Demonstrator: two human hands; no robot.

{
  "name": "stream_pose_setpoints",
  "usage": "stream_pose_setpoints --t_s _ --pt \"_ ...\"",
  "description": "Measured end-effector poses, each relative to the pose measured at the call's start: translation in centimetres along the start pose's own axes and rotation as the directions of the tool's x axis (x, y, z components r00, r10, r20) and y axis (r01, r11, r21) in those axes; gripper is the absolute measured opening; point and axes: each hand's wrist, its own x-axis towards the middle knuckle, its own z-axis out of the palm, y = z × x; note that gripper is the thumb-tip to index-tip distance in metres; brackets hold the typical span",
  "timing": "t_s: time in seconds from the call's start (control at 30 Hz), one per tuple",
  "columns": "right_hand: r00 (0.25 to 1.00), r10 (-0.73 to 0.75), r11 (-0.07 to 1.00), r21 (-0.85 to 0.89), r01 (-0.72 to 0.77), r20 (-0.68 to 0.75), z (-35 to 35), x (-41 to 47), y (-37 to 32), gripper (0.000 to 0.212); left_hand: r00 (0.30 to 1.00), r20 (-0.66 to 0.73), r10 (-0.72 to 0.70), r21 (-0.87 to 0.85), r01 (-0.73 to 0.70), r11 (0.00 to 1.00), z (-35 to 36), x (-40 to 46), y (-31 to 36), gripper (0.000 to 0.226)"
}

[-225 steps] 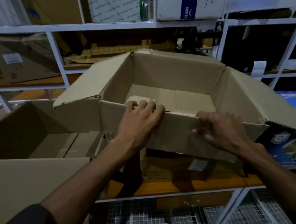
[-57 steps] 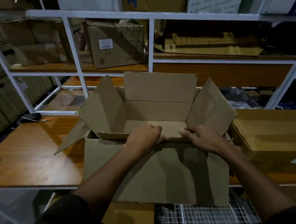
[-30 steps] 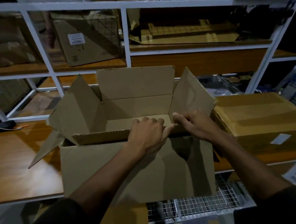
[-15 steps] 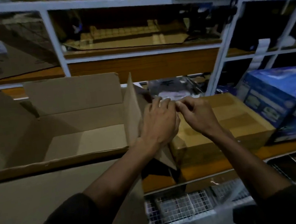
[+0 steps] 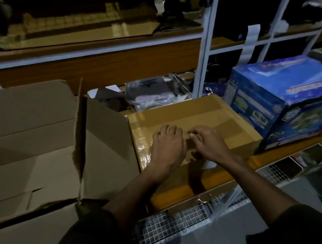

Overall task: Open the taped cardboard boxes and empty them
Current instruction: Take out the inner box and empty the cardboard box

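1. The taped box (image 5: 190,130) sits shut on the wooden table (image 5: 220,175), wedged between the opened box (image 5: 36,142) on its left and a blue printed carton (image 5: 288,101) on its right, touching or nearly touching both.
2. A glossy strip of tape (image 5: 202,116) runs across its lid, with more shiny tape wrapped over the left edge.
3. The left hand (image 5: 167,147) rests on the lid, fingers curled down onto the tape; its grip seems to hold nothing yet.
4. The right hand (image 5: 208,142) lies just beside it, fingers bent with the tips at the tape, as if picking for an edge. Whether a tape end is pinched, I cannot tell in this dim light.
5. To do it well, I'd say: pin the lid with the left, lift a loose tape corner with a nail, then peel low along the seam.
6. White shelving (image 5: 204,54) stands behind, holding flat cardboard (image 5: 83,33).
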Motion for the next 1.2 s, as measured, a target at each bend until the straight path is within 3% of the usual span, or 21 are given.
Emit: stream_pose_setpoints --t_s 0.2,0.47,0.7,0.83,0.97,1.07,1.2 --pt "0.983 0.092 0.973 -0.222 -0.056 0.159 3.9 -0.5 6.8 0.031 0.978 0.168 -0.124 -0.010 0.127 0.992 8.7 0.5 -1.3 0.065" --pt "0.987 0.118 0.925 -0.374 -0.071 0.106 7.1 4.7 8.3 0.049 0.992 0.127 -0.021 -0.012 0.023 1.000 10.9 7.3 -6.5 0.063" --pt "0.985 0.134 0.941 -0.326 -0.092 0.109 7.1 10.1 10.7 0.038 0.998 0.068 -0.011 -0.014 0.012 1.000 12.0 11.1 -8.6 0.065" --pt "0.995 0.098 0.908 -0.411 -0.074 0.037 7.6 11.8 11.4 0.033 0.998 0.068 0.012 -0.035 -0.010 0.999 12.3 12.2 -9.4 0.065" --pt "0.994 0.107 0.906 -0.414 -0.091 0.017 7.9 12.1 11.9 0.036 0.999 0.026 -0.024 -0.081 0.026 0.996 12.6 13.8 -9.5 0.056" --pt "0.995 0.095 0.905 -0.419 -0.072 0.035 8.0 12.1 12.0 0.040 0.994 -0.058 -0.093 -0.010 0.092 0.996 12.7 15.0 -8.6 0.046" --pt "0.998 0.055 0.902 -0.430 -0.033 0.039 8.3 11.7 11.9 0.047 0.989 -0.125 -0.084 0.021 0.087 0.996 13.3 14.1 -8.5 0.056"
